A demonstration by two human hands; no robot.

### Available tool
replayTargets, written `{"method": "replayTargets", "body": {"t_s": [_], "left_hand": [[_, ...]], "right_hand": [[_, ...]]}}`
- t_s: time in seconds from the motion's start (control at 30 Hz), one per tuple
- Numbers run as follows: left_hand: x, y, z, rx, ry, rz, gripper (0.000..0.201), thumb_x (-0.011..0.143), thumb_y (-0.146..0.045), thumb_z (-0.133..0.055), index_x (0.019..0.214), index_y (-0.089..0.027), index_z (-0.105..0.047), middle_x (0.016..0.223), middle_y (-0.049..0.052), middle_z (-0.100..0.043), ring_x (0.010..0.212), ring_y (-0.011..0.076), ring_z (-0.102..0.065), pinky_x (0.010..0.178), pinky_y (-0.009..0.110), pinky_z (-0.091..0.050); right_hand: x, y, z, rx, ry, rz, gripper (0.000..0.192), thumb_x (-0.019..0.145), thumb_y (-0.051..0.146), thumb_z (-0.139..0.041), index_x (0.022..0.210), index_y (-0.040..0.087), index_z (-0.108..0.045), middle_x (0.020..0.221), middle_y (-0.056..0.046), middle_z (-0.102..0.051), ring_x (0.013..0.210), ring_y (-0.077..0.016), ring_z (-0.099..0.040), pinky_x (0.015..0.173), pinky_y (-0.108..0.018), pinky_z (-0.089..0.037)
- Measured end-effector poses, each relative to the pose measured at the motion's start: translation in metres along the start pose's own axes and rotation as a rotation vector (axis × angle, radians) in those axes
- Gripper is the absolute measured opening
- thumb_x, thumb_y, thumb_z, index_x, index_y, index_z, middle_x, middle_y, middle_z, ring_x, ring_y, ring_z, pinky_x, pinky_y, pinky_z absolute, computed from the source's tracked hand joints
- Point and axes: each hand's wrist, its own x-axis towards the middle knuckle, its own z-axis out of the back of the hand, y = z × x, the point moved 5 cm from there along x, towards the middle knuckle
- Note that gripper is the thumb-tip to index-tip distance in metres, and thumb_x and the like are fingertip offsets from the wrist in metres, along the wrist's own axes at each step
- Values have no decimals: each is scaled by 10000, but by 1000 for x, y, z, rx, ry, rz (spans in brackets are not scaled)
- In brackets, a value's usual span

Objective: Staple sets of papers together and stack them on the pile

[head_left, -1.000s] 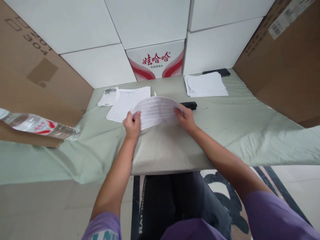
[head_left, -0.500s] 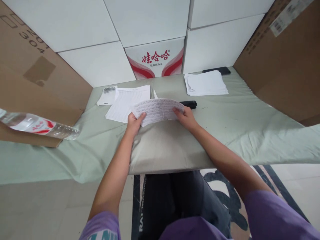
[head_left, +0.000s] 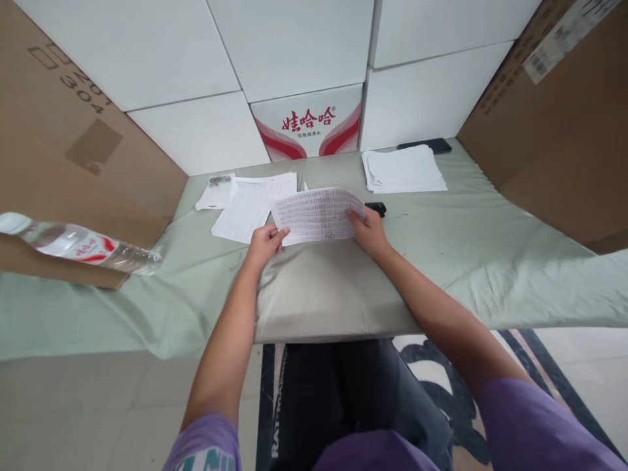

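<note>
Between my two hands I hold a sheet of paper (head_left: 316,216) covered in rows of small print or writing, raised above the cloth and bowed along its top edge. My left hand (head_left: 266,244) pinches its lower left corner, thumb on the front. At the right edge, my right hand (head_left: 369,232) grips it with the thumb on top. Behind the right hand shows the end of a black object (head_left: 377,209), perhaps a stapler, mostly hidden by the paper. Beyond my left hand lie several printed sheets (head_left: 245,208).
A small white packet (head_left: 214,195) lies left of the sheets. Another paper stack (head_left: 405,171) sits back right, before a dark flat object (head_left: 432,145). A water bottle (head_left: 83,244) rests at left by a cardboard box (head_left: 103,196). White boxes (head_left: 309,52) wall the back; another cardboard box (head_left: 564,144) stands right.
The held paper has shifted slightly right, its left side moving away from the sheets behind. My left thumb lies nearer the corner. The camera view has tilted a little.
</note>
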Motion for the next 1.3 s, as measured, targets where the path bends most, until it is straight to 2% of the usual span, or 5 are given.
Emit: {"method": "replayTargets", "body": {"t_s": [0.13,0.37,0.6,0.83,1.3], "left_hand": [[0,-5,3,76,-53,-42,258,760,-393,-756,818,-143,-726,399,-68,-441,341,89,-403,381,218,-322],[2,-8,3,-169,-116,-110,491,740,-546,-754,1015,-141,-722,884,95,-751,832,218,-698,766,327,-543],[3,-1,2,-170,-119,0,351,725,-485,-786,847,-184,-653,505,-47,-574,396,96,-484,400,201,-364],[-1,-2,0,-177,-71,74,425,768,-510,-725,987,-149,-674,792,47,-729,697,185,-684,642,287,-543],[5,3,18,-207,-488,-66,459,784,-549,-707,1030,-164,-661,971,66,-736,878,169,-689,812,271,-516]], "right_hand": [[0,1,0,17,16,-20,403,925,566,-516,841,205,-676,789,-31,-637,759,-201,-584,741,-360,-507],[-1,1,-5,151,168,-107,409,867,585,-606,930,193,-701,940,-76,-710,884,-242,-656,806,-397,-533],[6,-9,1,184,115,-237,414,835,559,-635,962,169,-688,908,-89,-714,850,-235,-663,785,-395,-553],[6,1,2,119,330,-379,291,850,430,-640,940,160,-703,916,-87,-724,876,-236,-667,831,-402,-552],[-16,19,-22,427,681,-459,552,766,554,-734,1133,148,-663,943,-113,-732,662,-213,-703,615,-339,-574]]}}
